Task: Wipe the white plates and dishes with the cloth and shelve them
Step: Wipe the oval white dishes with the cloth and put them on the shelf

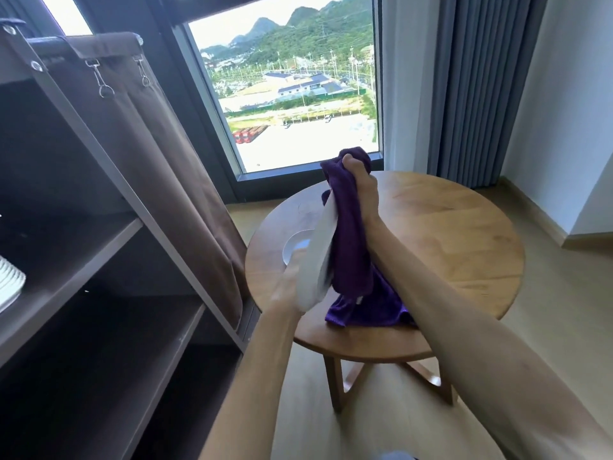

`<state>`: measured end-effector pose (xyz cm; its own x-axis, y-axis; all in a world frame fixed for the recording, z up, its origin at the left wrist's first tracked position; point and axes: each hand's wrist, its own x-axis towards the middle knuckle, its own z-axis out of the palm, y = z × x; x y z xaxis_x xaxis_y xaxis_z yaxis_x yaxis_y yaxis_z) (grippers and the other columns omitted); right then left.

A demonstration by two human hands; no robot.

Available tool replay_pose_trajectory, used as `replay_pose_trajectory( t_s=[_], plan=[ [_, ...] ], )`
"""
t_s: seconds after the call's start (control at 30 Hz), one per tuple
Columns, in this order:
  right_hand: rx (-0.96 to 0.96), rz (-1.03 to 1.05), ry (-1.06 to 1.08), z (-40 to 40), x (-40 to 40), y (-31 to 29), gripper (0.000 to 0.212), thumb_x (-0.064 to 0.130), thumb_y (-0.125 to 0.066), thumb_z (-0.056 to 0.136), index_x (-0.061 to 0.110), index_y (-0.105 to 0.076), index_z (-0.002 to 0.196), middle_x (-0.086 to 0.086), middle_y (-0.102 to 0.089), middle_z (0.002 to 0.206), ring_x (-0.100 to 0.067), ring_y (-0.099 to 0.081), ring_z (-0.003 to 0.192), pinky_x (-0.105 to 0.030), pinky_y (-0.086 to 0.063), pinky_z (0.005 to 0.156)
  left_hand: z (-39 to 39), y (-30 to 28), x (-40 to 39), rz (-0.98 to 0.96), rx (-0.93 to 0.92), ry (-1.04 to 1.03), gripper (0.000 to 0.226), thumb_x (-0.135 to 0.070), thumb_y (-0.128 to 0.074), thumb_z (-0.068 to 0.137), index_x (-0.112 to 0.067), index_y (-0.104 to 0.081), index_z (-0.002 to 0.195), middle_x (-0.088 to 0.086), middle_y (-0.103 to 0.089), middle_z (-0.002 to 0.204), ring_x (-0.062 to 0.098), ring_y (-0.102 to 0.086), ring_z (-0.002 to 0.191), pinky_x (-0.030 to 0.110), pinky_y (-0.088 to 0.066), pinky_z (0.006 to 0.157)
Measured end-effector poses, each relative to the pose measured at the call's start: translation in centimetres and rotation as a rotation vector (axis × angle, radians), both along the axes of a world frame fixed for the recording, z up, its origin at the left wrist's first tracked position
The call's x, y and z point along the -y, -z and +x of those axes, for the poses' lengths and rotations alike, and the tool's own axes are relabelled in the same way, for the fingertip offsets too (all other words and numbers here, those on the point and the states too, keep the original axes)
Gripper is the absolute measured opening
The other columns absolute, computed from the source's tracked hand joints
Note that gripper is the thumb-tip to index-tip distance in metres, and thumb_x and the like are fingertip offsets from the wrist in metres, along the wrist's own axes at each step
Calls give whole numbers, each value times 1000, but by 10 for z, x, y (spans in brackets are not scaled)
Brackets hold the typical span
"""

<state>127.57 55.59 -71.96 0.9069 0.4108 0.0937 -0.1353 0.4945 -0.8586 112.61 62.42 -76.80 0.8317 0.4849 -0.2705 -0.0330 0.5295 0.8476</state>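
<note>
Wiping is in progress at frame centre. The left hand (pixel 288 283) grips the lower edge of a white plate (pixel 316 254), held on edge, evidently so both faces are open to the cloth. The right hand (pixel 360 182) is closed around a bunched purple cloth (pixel 351 247), pressing it to the plate's right face; its tail drapes onto the round wooden table (pixel 447 247). A second white dish (pixel 293 249) lies on the table behind the plate, apparently awaiting wiping. Stacked white plates (pixel 10 287) sit on the shelf unit (pixel 99 260), far left.
</note>
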Motion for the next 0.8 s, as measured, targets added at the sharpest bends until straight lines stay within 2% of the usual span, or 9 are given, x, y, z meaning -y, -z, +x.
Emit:
replay_pose_trajectory(
  t_s=[0.07,0.13,0.2,0.3,0.37,0.53,0.63,0.7,0.8],
  plan=[
    [34,-81,16,4,1,2,28,38,-64,77,19,-65,57,4,-59,59,-12,-55,57,-24,-46,60,-4,-17,-3,125,-20,37,45,-36,-35,109,-9,-71,100,10,-75,85,18,-74,68,31,-55,70],
    [88,-214,56,10,0,5,33,44,-63,77,12,-67,69,4,-61,63,-10,-55,60,-26,-46,65,-7,-33,-13,286,-15,170,63,-59,-44,98,-10,-67,129,20,-72,120,34,-72,105,43,-56,89],
    [152,-352,124,11,-5,5,44,50,-61,79,6,-66,73,5,-61,62,-11,-55,62,-32,-44,68,-11,-42,-17,354,39,325,71,-60,-62,86,-13,-61,139,21,-66,133,43,-63,122,52,-50,103],
    [226,-408,168,6,-13,1,48,54,-55,86,11,-60,66,9,-60,59,-12,-54,63,-34,-42,68,-10,-42,-11,533,116,302,53,-22,-74,83,-24,-63,135,15,-71,126,37,-67,118,50,-55,98],
    [279,-473,158,5,-14,-5,48,62,-49,86,18,-61,70,6,-65,72,-14,-57,73,-35,-40,72,-9,-38,-9,484,183,272,56,-5,-68,81,-20,-63,135,17,-71,123,35,-69,111,45,-58,89],
    [225,-590,-97,14,-15,-7,77,77,-42,82,14,-66,119,-11,-67,121,-29,-61,110,-44,-46,101,-8,-18,-6,287,312,111,55,-5,-67,84,-12,-60,138,20,-70,123,35,-69,108,46,-59,87],
    [235,-583,-44,3,-23,7,71,68,-40,97,14,-55,141,-11,-58,140,-31,-54,129,-35,-36,110,5,-17,12,140,350,-137,39,-22,-67,95,-14,-63,133,17,-72,122,32,-70,107,46,-60,89],
    [260,-597,-44,-18,-25,26,64,64,-39,100,17,-58,138,-10,-62,134,-30,-53,130,-30,-33,103,16,-23,16,135,332,-270,22,-30,-58,102,-23,-71,118,11,-76,114,27,-73,103,42,-61,86],
    [297,-543,-88,-61,-15,49,57,66,-34,96,19,-67,97,1,-72,96,-23,-67,103,-39,-48,100,24,-27,14,273,229,-361,18,-37,-57,104,-32,-74,101,0,-79,102,17,-75,97,28,-61,77]
  ],
)
